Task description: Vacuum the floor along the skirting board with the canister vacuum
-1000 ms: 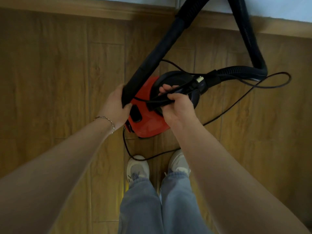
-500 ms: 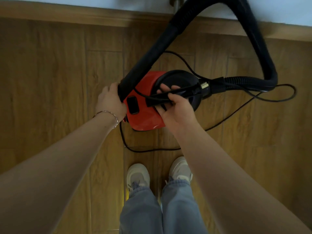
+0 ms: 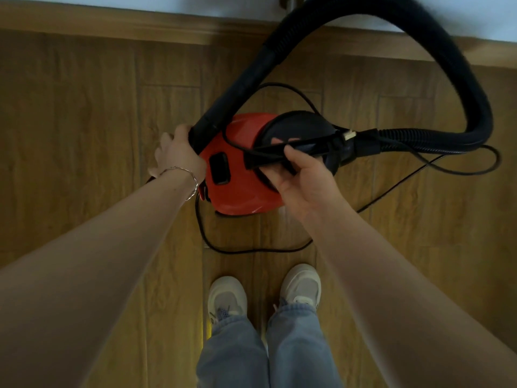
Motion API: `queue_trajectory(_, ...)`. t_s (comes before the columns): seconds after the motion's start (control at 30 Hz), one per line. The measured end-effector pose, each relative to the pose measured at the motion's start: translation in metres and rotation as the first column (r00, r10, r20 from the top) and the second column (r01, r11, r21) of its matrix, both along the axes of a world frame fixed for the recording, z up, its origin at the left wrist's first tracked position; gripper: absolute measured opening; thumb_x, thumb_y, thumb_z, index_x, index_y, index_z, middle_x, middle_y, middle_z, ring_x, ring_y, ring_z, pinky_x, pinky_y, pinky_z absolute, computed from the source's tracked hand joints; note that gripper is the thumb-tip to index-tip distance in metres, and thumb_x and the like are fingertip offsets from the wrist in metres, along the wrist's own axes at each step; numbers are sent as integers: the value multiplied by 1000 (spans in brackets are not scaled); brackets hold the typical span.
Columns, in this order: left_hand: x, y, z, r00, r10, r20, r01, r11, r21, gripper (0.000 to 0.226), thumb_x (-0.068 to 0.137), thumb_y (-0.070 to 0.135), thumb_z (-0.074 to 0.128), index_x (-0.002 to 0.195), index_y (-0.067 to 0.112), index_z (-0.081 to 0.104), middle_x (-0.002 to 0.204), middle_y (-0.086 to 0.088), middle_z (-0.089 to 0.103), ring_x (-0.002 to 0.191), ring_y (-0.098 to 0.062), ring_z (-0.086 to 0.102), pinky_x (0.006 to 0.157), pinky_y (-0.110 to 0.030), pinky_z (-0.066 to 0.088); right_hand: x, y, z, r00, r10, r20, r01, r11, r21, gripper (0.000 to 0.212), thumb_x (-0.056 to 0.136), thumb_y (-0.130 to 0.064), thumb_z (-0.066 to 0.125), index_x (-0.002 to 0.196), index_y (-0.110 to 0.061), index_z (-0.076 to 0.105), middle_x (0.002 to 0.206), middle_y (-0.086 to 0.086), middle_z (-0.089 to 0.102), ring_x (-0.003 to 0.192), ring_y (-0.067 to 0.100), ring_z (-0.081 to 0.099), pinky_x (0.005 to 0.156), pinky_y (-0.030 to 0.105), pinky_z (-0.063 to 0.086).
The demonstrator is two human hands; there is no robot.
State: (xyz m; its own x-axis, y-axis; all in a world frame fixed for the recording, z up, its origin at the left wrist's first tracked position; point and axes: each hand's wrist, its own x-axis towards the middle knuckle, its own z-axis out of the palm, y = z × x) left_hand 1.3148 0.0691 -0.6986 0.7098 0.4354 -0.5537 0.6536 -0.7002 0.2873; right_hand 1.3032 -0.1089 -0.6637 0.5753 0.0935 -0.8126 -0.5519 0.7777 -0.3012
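My left hand (image 3: pixel 179 152) is clenched round the hose (image 3: pixel 243 79) end and my right hand (image 3: pixel 302 175) grips the handle (image 3: pixel 282 154) of the vacuum (image 3: pixel 237 186), which hangs just before me, the skirting board (image 3: pixel 112 26) lying crosswise beyond it.

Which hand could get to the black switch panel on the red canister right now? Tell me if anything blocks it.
Probably neither at once: the left hand grips the hose end and the right hand holds the carry handle. The switch panel itself lies uncovered between them, so the left could likely reach it after letting go.
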Motion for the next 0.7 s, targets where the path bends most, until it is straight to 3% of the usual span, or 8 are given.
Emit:
queue_trajectory(0.13, 10, 2, -1, 999, 15, 52, -17, 999, 45, 56, 82, -1, 48, 132, 26, 43, 128, -14, 46, 121, -37, 41, 106, -60, 28, 25, -2, 4, 997, -82, 2, 82, 997, 14, 39, 92, 9, 43, 127, -8, 48, 99, 18, 66, 104, 36, 63, 82, 52, 55)
queue_trajectory(0.27, 16, 1, -1, 997, -30, 66, 25, 997, 73, 61, 80, -4, 49, 134, 26, 41, 128, -13, 47, 121, -36, 42, 103, -62, 30, 39, -3, 9, 994, -111, -7, 111, 994, 20, 26, 93, 9, 43, 113, -3, 54, 96, 18, 65, 102, 35, 63, 88, 52, 53)
queue_trajectory(0.37, 17, 2, -3, 997, -61, 57, 57, 996, 76, 67, 81, -3, 50, 138, 28, 35, 130, -13, 46, 121, -35, 43, 102, -60, 33, 51, -6, 9, 990, -142, -27, 143, 989, 27, 28, 94, 5, 44, 120, 3, 53, 108, 20, 62, 107, 34, 60, 90, 47, 52)
queue_trajectory(0.47, 19, -5, -8, 998, -67, 19, 66, 996, 64, 70, 84, 3, 51, 144, 26, 24, 139, -12, 39, 127, -33, 38, 105, -59, 30, 54, -6, 8, 994, -101, -31, 101, 995, -16, 22, 94, 2, 47, 114, 0, 56, 106, 16, 65, 100, 29, 64, 87, 41, 55)
queue_trajectory(0.57, 19, -16, -8, 993, -105, 57, 100, 992, 81, 76, 86, 8, 54, 148, 25, 12, 148, -11, 27, 134, -32, 29, 110, -59, 21, 50, -9, 3, 998, -61, -13, 60, 995, -80, 35, 93, -1, 52, 127, -7, 51, 110, 12, 67, 101, 25, 65, 83, 34, 57)
queue_trajectory(0.63, 20, -21, -6, 961, -235, 149, 220, 969, 109, 81, 85, 10, 54, 148, 29, 7, 150, -12, 22, 137, -33, 24, 111, -57, 20, 48, -10, -1, 1000, 11, 11, -9, 986, -167, 39, 92, -7, 56, 130, -11, 49, 119, 12, 63, 102, 23, 65, 86, 32, 55)
queue_trajectory(0.7, 22, -30, 0, 890, -378, 257, 355, 925, 133, 78, 86, 13, 52, 149, 27, 8, 150, -13, 23, 138, -31, 24, 113, -52, 21, 44, -13, -2, 988, 152, 13, -141, 942, -304, 34, 92, -17, 58, 125, -14, 51, 116, 11, 65, 98, 20, 67, 83, 29, 55)
